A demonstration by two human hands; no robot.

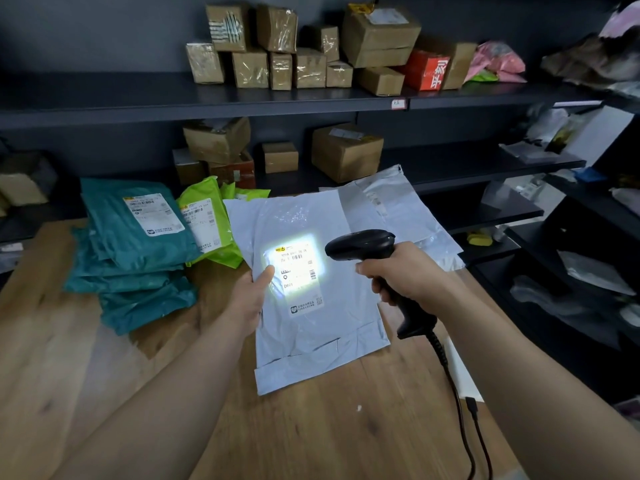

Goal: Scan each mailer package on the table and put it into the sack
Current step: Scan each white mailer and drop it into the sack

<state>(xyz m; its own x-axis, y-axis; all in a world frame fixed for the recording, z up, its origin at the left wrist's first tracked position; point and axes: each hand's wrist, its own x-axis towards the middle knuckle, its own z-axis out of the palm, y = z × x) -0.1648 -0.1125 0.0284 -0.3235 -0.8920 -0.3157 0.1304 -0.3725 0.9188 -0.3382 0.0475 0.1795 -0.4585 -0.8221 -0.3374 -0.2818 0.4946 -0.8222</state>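
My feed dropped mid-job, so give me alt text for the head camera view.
The left hand holds a grey mailer by its left edge while the right hand aims a black scanner at its lit label. Teal mailers and green mailers lie piled on the wooden table to the left; cardboard boxes sit on shelves behind.

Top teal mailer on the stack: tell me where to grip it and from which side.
Probably its near left corner, coming from the table's near side. The top teal mailer lies face up on the teal stack. Its right edge meets the green mailer, while the left edge is open. Slide fingers under, thumb on top.
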